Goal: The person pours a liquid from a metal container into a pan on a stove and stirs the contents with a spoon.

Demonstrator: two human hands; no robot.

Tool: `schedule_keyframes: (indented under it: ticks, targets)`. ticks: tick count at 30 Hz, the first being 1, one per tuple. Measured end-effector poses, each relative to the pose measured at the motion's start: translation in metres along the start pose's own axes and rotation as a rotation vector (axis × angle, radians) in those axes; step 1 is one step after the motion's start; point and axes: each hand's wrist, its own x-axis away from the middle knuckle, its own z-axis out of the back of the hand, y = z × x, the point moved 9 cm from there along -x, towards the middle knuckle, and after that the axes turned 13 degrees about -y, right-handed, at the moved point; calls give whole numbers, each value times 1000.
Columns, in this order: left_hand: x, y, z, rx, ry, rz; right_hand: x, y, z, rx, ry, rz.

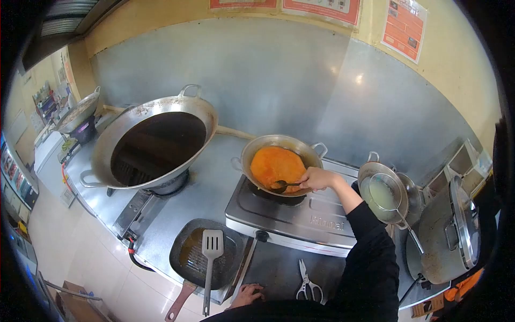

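My right hand point(317, 179) is closed around the handle of a dark ladle point(279, 186). The ladle's bowl dips into the near edge of a smooth orange mass point(276, 163), which fills much of a small two-handled wok point(263, 142). That wok sits on the left burner of a silver gas stove point(316, 220). Down at the counter's front edge, my left hand point(248, 295) rests with its fingers apart and nothing in them. Left of it lies a square grill pan point(188, 263) with a slotted spatula point(212, 244) across it. Scissors point(307, 282) lie to its right.
A large wok point(206, 115) of dark liquid stands on a burner to the left. On the right are a strainer point(383, 188) over a pan point(367, 170) and a big lidded pot point(437, 241). A metal splash wall point(257, 64) closes off the back.
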Motion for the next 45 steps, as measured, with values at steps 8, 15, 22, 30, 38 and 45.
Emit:
schedule_keyframes:
  ticks: [8, 15, 22, 30, 38, 45]
  targets:
    - [1, 3, 2, 29, -3, 6, -71, -14, 13, 428, 417, 139]
    - [1, -4, -4, 21, -1, 11, -57, -13, 44, 270, 570, -97]
    - [-1, -7, -9, 7, -23, 33, -68, 11, 61, 135, 738, -108]
    - [0, -10, -13, -11, -29, 30, -76, 11, 63, 32, 785, -109]
    - [-1, -14, -17, -23, -29, 65, -77, -18, 63, 387, 728, -117]
    - [0, -13, -16, 10, 15, -31, -67, -6, 79, 196, 788, -77]
